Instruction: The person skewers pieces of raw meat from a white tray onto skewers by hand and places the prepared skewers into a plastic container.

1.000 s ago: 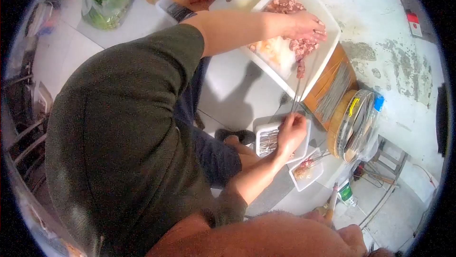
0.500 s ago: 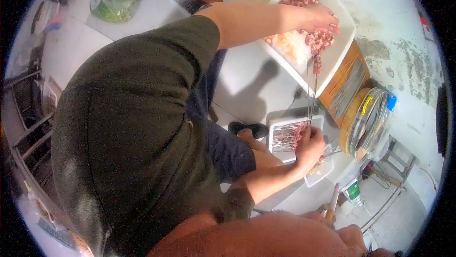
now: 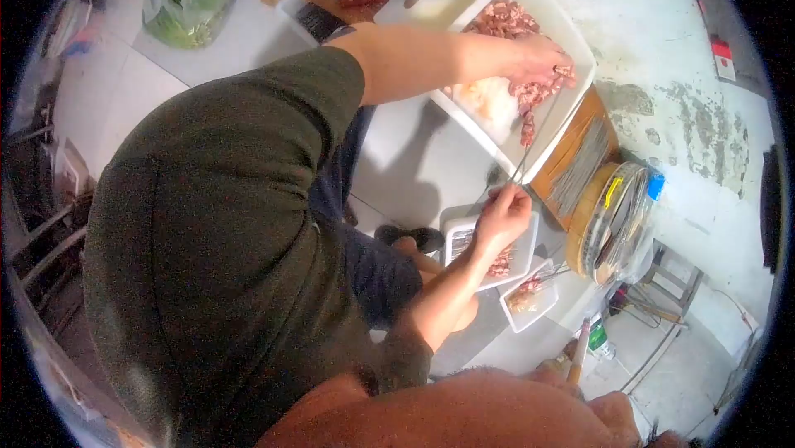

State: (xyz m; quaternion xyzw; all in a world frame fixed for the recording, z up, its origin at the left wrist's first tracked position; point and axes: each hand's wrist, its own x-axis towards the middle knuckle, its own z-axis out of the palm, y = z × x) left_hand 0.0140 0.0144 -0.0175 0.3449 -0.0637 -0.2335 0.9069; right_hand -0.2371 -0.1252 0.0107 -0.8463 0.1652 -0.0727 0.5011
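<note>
Meat on a Skewer, Between Two Hands

A metal skewer (image 3: 522, 161) carried several pieces of meat (image 3: 527, 129) near its far end, which was inside a large white tub (image 3: 565, 27). The right hand (image 3: 503, 213), with its fingers closed, was gripping the skewer at the near end, just outside the tub. Farther along, the left hand (image 3: 538, 60) was over the tub, partly curled, touching a pile of cut meat (image 3: 503, 19); a piece showed at its fingertips, but I cannot tell if it was gripped. A pale heap (image 3: 490, 102) lay beside this hand, in the same tub.

Below the right hand was a white box (image 3: 523, 259) with meat skewers, and near it a smaller container (image 3: 540, 314). To the side of the right hand, many bare skewers (image 3: 585, 168) lay on a wooden board (image 3: 556, 158).
</note>
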